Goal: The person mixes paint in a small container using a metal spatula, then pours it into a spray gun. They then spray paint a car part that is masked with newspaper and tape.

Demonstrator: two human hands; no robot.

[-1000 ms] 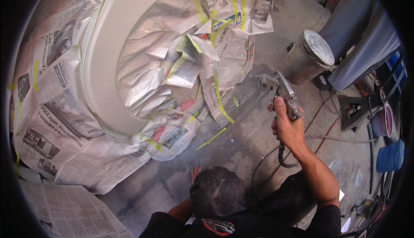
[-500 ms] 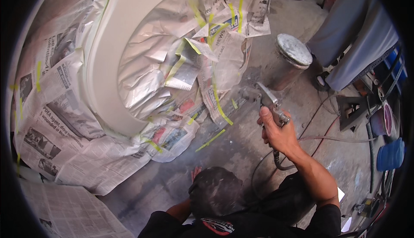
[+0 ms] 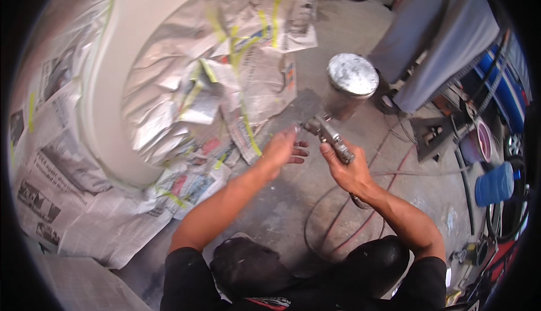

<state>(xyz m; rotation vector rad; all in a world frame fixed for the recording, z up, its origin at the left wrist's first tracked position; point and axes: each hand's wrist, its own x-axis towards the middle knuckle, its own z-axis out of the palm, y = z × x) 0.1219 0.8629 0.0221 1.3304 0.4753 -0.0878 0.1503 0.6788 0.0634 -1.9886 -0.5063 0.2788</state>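
My right hand (image 3: 350,169) is closed round the handle of a metal spray gun (image 3: 337,143). Its nozzle end points to the left, and a hose fitting shows below my fist. Just beyond the gun is a round metal can (image 3: 354,77) with a silver-smeared top; I cannot tell whether it is joined to the gun. My left hand (image 3: 284,152) is raised close to the nozzle, fingers spread and holding nothing, slightly blurred. Off to the left stands a pale car body panel (image 3: 104,94) with a curved wheel arch, masked with newspaper (image 3: 121,212) and yellow-green tape.
A person in grey trousers (image 3: 431,35) stands at the upper right. Near them are a black metal stand (image 3: 434,136), a stained bucket (image 3: 476,142) and a blue plastic jug (image 3: 494,184). A red hose (image 3: 389,195) loops over the concrete floor beside my knees.
My left hand has come up from low beside my knee to near the nozzle. My right hand has shifted slightly left with the spray gun. The view has moved somewhat to the right.
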